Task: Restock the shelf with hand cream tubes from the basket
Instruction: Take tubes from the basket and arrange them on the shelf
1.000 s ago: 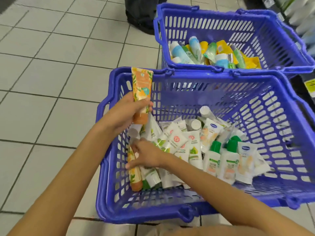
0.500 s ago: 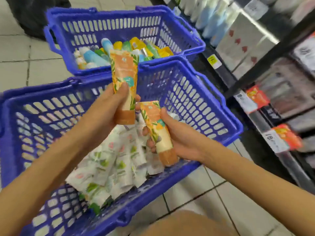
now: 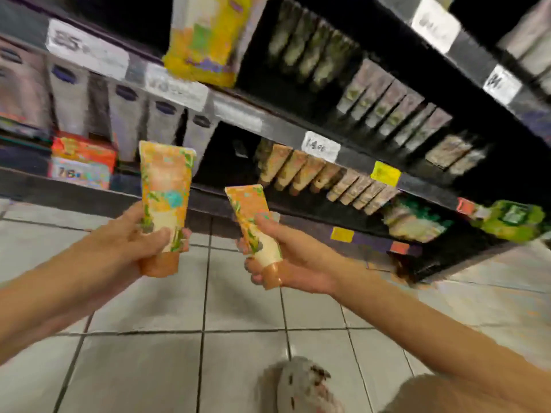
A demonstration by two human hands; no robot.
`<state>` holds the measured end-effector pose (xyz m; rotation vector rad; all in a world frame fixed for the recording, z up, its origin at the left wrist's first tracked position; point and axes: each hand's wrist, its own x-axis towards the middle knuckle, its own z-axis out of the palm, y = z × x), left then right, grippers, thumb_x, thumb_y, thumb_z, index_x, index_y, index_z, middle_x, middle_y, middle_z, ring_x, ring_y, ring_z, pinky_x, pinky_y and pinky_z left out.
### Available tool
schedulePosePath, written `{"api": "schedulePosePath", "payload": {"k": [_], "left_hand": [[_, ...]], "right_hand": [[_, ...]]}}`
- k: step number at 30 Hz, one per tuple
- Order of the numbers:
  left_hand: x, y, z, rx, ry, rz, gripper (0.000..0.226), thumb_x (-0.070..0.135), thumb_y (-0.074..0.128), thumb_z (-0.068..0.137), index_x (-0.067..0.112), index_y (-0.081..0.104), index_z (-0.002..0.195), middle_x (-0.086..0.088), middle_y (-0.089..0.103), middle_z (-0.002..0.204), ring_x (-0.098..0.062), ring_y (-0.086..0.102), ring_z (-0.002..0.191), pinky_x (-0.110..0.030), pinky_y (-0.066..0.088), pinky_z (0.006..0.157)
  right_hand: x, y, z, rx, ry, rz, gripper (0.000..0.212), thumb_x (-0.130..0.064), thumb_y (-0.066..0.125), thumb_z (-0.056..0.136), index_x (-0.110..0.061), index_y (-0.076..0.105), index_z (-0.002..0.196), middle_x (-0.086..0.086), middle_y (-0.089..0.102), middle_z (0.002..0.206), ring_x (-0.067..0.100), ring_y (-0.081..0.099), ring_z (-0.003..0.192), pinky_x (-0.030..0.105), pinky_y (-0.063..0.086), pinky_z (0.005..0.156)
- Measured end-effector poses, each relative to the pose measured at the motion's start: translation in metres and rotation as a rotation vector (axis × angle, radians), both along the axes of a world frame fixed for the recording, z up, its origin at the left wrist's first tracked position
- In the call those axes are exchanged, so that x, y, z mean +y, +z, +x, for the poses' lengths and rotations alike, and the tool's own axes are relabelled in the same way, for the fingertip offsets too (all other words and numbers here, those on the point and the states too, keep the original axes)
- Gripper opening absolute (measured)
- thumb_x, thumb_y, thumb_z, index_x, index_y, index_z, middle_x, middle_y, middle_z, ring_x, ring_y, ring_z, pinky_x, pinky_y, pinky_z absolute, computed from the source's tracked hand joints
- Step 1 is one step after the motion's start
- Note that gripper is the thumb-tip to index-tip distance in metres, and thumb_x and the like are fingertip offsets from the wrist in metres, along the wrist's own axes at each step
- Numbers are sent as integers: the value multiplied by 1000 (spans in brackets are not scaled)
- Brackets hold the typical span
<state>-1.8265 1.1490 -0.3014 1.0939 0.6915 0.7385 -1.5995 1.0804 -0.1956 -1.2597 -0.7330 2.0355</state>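
One orange hand cream tube [image 3: 165, 201] is held upright, cap down, in the closed fingers of the raised left hand [image 3: 135, 236], while a second tube [image 3: 256, 231] is gripped, tilted, by the right hand [image 3: 290, 257] before the shelf [image 3: 429, 189].

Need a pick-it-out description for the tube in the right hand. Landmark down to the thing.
Start at the dark shelving above the tiled floor; two hands are raised in front of it, each gripping an orange floral tube, cap down. The right hand holds the target tube. Unlike the upright left-hand tube, it sits lower and tilts, its top leaning left.
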Motion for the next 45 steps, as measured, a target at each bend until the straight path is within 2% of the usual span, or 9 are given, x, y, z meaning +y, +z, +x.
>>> {"api": "schedulePosePath", "payload": {"k": [3,6,11,18,22,29,34,39,45], "left_hand": [[-11,5,65,-51,-32,-98,40,15,59,73,16,55,112,-5,73,92,-20,71,82,-33,58,62],[-14,3,107,-19,-35,-220,22,10,51,81,19,55,100,3,73,73,-9,70,63,-21,54,50],[4,-3,152,135,-92,-159,34,20,54,77,20,55,112,4,73,90,-9,69,87,-24,54,67],[35,-7,226,285,90,-78,40,13,52,90,21,49,129,1,64,119,-15,61,110,-33,46,97],[47,-9,250,309,179,-53,39,12,51,90,22,47,129,2,61,123,-13,59,112,-27,46,91],[54,-6,255,414,275,20,46,20,52,89,25,43,134,7,60,124,-13,57,115,-36,40,104],[51,-6,257,440,296,50,32,18,54,87,40,53,110,14,63,114,-10,59,111,-36,41,103],[49,-7,268,433,323,27,34,19,55,86,34,53,115,8,60,121,-15,55,116,-44,38,106],[46,-13,279,390,311,-7,34,23,57,84,32,53,117,10,62,116,-12,58,111,-34,44,99]], "right_hand": [[-11,-30,43,82,-159,-17,15,-30,48,86,-15,50,89,2,59,72,12,50,50,21,45,50],[-7,-58,80,107,-339,0,17,-16,52,79,-6,54,93,7,62,76,15,57,57,24,49,53],[16,-103,155,100,-550,43,38,-28,58,77,-12,49,110,9,67,87,22,67,70,35,57,65],[75,-121,259,-129,-727,212,9,-8,49,93,-8,54,100,4,61,90,9,67,72,26,58,69],[117,-127,289,-402,-741,480,17,-7,58,89,-20,57,101,-6,64,95,9,62,92,22,53,82],[168,-161,288,-965,-680,726,37,-13,69,80,-9,57,115,-5,56,105,7,53,92,-3,38,68],[182,-170,284,-1011,-758,694,37,-19,71,79,-8,60,112,2,66,108,5,54,88,8,37,73],[182,-173,283,-986,-770,676,37,-20,71,79,-10,59,113,0,66,107,5,56,89,5,39,72],[144,-158,262,-890,-912,716,44,-20,72,78,-14,55,118,1,56,110,11,55,97,24,49,85]]}}
